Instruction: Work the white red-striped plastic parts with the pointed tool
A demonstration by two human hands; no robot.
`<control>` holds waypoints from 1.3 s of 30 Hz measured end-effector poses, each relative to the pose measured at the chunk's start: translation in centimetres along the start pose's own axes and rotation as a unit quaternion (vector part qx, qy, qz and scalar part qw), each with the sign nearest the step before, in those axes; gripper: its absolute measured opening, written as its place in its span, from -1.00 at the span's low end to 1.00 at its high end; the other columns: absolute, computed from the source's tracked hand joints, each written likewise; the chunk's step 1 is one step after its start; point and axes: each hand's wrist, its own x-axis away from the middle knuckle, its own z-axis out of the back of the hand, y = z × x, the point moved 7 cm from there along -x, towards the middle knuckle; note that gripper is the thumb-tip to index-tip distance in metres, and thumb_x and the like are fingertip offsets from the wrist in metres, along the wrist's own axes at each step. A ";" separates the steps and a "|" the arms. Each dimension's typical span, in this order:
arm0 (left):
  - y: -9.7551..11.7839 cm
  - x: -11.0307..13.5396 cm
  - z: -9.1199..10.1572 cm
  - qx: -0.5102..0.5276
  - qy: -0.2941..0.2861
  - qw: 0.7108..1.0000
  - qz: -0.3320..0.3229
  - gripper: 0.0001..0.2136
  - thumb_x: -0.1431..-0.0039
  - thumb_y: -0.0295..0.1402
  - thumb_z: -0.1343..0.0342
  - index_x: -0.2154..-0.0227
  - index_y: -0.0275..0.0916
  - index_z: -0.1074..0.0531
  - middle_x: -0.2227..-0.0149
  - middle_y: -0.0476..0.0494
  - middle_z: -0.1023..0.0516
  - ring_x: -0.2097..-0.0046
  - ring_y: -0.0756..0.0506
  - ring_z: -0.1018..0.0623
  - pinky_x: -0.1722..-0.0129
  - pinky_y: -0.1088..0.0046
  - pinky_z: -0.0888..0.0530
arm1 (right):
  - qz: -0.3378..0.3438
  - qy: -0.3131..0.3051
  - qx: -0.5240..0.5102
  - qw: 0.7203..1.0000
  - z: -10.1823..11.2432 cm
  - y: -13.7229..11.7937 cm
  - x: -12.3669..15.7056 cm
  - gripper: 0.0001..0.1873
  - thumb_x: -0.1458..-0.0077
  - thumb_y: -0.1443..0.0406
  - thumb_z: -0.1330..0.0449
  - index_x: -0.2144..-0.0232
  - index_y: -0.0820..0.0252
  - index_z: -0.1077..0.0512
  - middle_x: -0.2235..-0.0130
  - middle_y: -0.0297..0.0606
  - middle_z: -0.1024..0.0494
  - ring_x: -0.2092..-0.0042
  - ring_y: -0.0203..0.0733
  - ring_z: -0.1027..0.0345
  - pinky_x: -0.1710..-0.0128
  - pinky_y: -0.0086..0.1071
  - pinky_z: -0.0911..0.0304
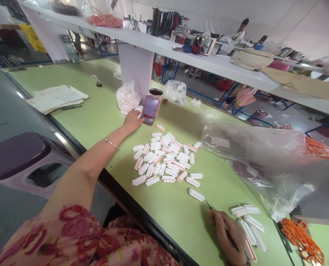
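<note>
White tabs (164,159) lay heaped on the counter (167,207).
The left hand (132,122) pinched one beside a phone (149,110); the right hand (225,232) gripped a black pen (207,204) near more tabs (246,225).

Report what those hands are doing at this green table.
Left hand at a white plastic piece, beside a purple-cased phone. Right hand gripping thin black stick. Loose pile of white, orange-striped plastic pieces between them. Crumpled clear plastic bag alongside.
</note>
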 end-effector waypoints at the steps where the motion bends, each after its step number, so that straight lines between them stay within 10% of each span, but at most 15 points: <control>1: 1.8 1.5 0.5 0.006 -0.001 1.000 -0.020 -0.69 -0.12 -0.27 -0.12 0.08 -0.28 -0.41 0.07 -0.24 -0.40 0.01 -0.22 -0.39 -0.03 0.28 -0.33 | 0.003 0.003 -0.002 1.000 0.1 0.1 0.1 -0.49 -0.29 0.02 0.05 0.46 0.18 -0.50 0.51 -0.21 -0.56 0.49 -0.25 -0.46 0.49 -0.45 -0.33; 4: 10.3 8.9 0.3 0.051 -0.083 0.974 -0.203 -0.76 -0.19 -0.23 -0.04 0.13 -0.18 -0.43 0.10 -0.18 -0.44 0.02 -0.19 -0.41 -0.03 0.27 -0.33 | 0.007 0.015 -0.007 1.000 0.5 0.1 0.3 -0.53 -0.30 0.07 0.05 0.44 0.17 -0.50 0.50 -0.24 -0.57 0.49 -0.27 -0.46 0.47 -0.45 -0.34; 7: 17.9 19.2 -2.3 0.038 -0.257 0.884 -0.388 -0.82 -0.17 -0.22 -0.08 0.19 -0.07 -0.46 0.15 -0.18 -0.47 0.05 -0.18 -0.43 0.00 0.29 -0.33 | 0.009 0.051 0.007 0.999 1.7 0.1 0.5 -0.54 -0.32 0.11 0.07 0.45 0.17 -0.50 0.51 -0.27 -0.57 0.49 -0.29 -0.46 0.44 -0.46 -0.34; 11: 22.1 26.7 -5.7 -0.022 -0.303 0.821 -0.484 -0.74 -0.10 -0.28 -0.17 0.12 -0.12 -0.42 0.09 -0.27 -0.45 0.04 -0.23 -0.43 0.06 0.24 -0.35 | -0.024 0.176 0.050 0.983 5.3 1.2 0.8 -0.46 -0.32 0.06 0.12 0.47 0.17 -0.50 0.57 -0.30 -0.54 0.50 -0.29 -0.44 0.40 -0.42 -0.35; 16: 23.6 26.7 -10.2 -0.083 -0.293 0.842 -0.444 -0.63 -0.07 -0.26 -0.20 0.05 -0.21 -0.36 0.07 -0.32 -0.42 0.06 -0.25 -0.43 0.15 0.25 -0.38 | -0.076 0.287 0.064 0.953 8.6 2.9 1.7 -0.47 -0.32 0.06 0.12 0.46 0.19 -0.49 0.57 -0.30 -0.53 0.51 -0.30 -0.42 0.42 -0.43 -0.32; 22: 24.9 27.4 -12.1 -0.067 -0.312 0.835 -0.448 -0.90 -0.20 -0.35 -0.04 0.28 -0.19 -0.43 0.19 -0.26 -0.43 0.18 -0.20 -0.46 0.28 0.29 -0.38 | 0.024 0.232 0.038 0.972 8.2 1.6 1.0 -0.53 -0.32 0.11 0.08 0.46 0.18 -0.47 0.54 -0.27 -0.55 0.48 -0.29 -0.44 0.40 -0.41 -0.33; 28: 24.7 27.8 -13.8 0.011 -0.344 0.841 -0.417 -0.85 -0.22 -0.26 -0.05 0.22 -0.12 -0.46 0.18 -0.20 -0.46 0.16 -0.16 -0.47 0.20 0.28 -0.41 | -0.022 0.284 0.046 0.958 9.5 2.2 1.3 -0.56 -0.33 0.18 0.08 0.47 0.19 -0.46 0.57 -0.32 -0.52 0.51 -0.33 -0.41 0.42 -0.45 -0.31; 39: 24.2 27.7 -13.5 0.092 -0.339 0.833 -0.427 -0.82 -0.29 -0.27 0.02 0.20 -0.15 -0.47 0.21 -0.18 -0.45 0.14 -0.14 -0.43 0.13 0.29 -0.41 | 0.160 0.034 -0.047 0.985 1.3 -2.5 0.0 -0.84 -0.26 0.37 -0.04 0.18 0.20 -0.41 0.34 -0.26 -0.60 0.36 -0.32 -0.45 0.34 -0.44 -0.33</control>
